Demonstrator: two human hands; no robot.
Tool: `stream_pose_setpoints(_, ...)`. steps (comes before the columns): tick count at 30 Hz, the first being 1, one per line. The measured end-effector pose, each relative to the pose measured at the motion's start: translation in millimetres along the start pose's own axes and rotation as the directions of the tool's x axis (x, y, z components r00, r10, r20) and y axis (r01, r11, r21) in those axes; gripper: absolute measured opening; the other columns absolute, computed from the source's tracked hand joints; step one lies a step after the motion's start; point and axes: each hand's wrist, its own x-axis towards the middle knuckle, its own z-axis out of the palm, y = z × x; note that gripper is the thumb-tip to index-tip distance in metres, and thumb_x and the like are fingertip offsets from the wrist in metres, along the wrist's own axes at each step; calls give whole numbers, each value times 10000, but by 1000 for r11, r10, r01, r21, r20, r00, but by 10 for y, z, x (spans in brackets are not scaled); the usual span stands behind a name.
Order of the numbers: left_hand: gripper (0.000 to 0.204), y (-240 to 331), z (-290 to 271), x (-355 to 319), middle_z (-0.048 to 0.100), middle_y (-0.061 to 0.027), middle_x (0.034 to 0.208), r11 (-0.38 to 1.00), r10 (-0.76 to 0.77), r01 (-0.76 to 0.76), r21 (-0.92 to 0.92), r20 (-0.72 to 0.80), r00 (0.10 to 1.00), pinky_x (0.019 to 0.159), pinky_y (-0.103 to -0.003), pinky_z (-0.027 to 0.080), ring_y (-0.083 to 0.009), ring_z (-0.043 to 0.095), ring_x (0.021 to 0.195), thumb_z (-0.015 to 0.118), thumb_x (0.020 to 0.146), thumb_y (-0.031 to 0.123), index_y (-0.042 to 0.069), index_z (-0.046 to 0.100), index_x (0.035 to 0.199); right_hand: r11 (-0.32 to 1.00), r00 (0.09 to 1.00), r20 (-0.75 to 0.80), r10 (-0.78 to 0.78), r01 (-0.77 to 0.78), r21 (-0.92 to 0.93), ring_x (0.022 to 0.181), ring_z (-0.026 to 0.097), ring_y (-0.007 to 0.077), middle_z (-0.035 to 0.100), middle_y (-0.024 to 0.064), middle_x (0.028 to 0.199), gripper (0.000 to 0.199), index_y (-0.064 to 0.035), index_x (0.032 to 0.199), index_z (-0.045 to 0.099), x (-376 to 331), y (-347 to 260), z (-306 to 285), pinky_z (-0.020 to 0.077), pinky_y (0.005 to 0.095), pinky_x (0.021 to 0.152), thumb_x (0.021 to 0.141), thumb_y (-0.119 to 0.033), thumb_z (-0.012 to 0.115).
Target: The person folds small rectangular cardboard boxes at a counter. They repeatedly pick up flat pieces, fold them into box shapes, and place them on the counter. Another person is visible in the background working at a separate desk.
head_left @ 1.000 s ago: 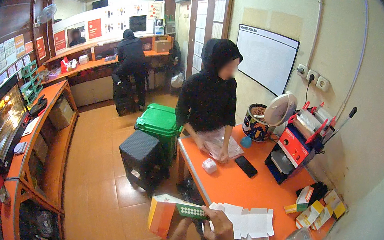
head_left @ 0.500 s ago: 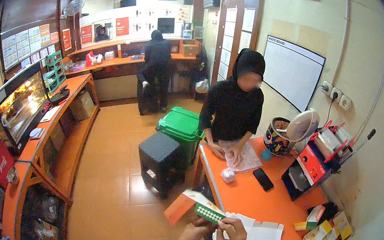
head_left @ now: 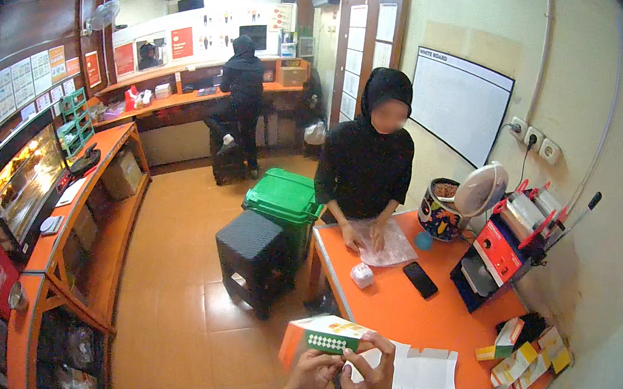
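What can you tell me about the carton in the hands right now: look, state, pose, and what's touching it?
The carton is a small paperboard food box, orange on its left face, white on top with a green patterned band and a yellow patch. It looks folded up into shape, held tilted in the air over the near edge of the orange table, just left of a stack of flat white carton blanks. The left hand grips it from below; the right hand pinches its right end. Its inside is not visible.

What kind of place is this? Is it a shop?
Probably the work area of a small takeaway food shop. A lit glass warming case sits on the side counter, a red cup-sealing machine stands on the orange table, and both hands hold a small cardboard box beside flat unfolded ones.
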Motion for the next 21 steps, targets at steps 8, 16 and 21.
stream_pose_setpoints(8, 319, 228, -21, 121, 641, -85, 1129, 881, -217, 202, -428, 14, 976, 908, -357, 502, -185, 619, 1013, 644, 975, 188, 32, 557, 1239, 983, 987, -143, 68, -41, 180, 1018, 652, 375, 650, 178, 1131, 362, -79, 1176, 523, -104, 174, 172, 523, 456, 864, 874, -172, 698)
stream_pose_setpoints(16, 283, 241, 140, 85, 617, -67, 1089, 981, -195, 195, 9, -4, 981, 909, -322, 457, -126, 557, 1074, 641, 979, 197, 24, 572, 1191, 979, 957, -255, 136, -169, -113, 711, 635, 250, 624, 114, 795, 197, -27, 926, 687, -99, -78, 15, 508, 341, 623, 772, -103, 785)
stream_pose_setpoints(21, 325, 489, 219, 114, 688, -52, 948, 936, -5, 2, 352, 8, 1000, 719, -268, 512, -123, 648, 825, 703, 952, 170, -15, 615, 1204, 978, 974, -131, 187, -197, -65, 733, 649, 257, 628, 111, 838, 242, -47, 1092, 744, 31, -238, -43, 529, 339, 644, 851, -35, 722)
